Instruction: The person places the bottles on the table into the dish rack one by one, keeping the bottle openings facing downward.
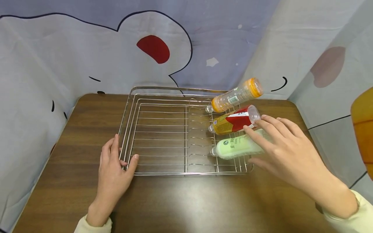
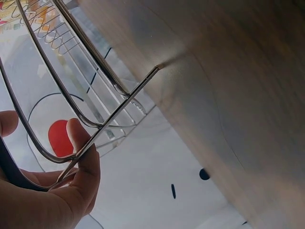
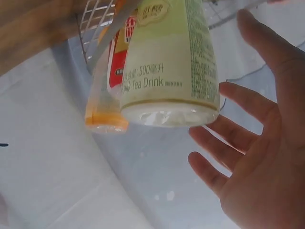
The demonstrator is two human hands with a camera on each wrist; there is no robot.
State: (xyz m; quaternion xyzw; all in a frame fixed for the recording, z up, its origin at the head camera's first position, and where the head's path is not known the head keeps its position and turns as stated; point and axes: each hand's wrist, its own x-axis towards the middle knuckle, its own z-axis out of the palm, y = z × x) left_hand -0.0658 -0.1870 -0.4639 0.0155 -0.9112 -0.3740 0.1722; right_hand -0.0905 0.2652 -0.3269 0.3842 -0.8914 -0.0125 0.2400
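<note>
A silver wire rack (image 1: 186,129) stands on the table. My left hand (image 1: 113,166) grips its left end, the fingers curled round the side wires; the left wrist view shows fingers (image 2: 86,152) behind the metal. Three plastic bottles lean in the rack's right side, necks down among the wavy wires: a clear one with orange bands (image 1: 237,95), one with a red and gold label (image 1: 234,123), and a pale green milk tea bottle (image 1: 239,145). By the green bottle's base is my right hand (image 1: 287,150), its fingers spread and apart from the bottle in the right wrist view.
The brown wooden table (image 1: 192,204) carries the rack. A cartoon-print curtain (image 1: 87,55) hangs behind the table and along both sides. Part of an orange object (image 1: 364,129) shows at the far right edge.
</note>
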